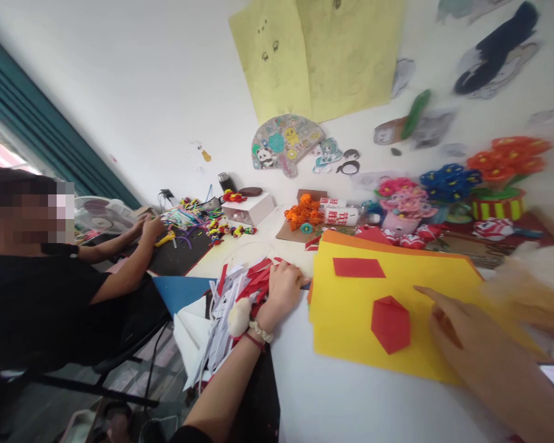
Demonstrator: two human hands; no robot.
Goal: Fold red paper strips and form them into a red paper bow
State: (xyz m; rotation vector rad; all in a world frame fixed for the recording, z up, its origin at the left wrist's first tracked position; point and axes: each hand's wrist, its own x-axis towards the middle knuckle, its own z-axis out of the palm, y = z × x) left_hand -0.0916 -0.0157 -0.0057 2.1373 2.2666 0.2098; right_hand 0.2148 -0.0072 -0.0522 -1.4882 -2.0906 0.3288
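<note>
My left hand (284, 288) rests at the table's left edge, its fingers curled down over a heap of red paper scraps (257, 278) and white paper strips (221, 320). My right hand (466, 338) lies on a stack of yellow paper sheets (351, 314), index finger stretched out. It holds nothing. Just left of that fingertip lies a folded red paper hexagon (390, 323). A flat red paper piece (357, 267) lies farther back on the same sheet.
A person in a black shirt (50, 307) sits at left, hands (150, 227) among coloured pipe cleaners (189, 218). Pipe-cleaner flowers (447, 181), a white bottle (340, 216) and a white box (252, 209) line the wall. A blurred pale shape (530, 289) is at right.
</note>
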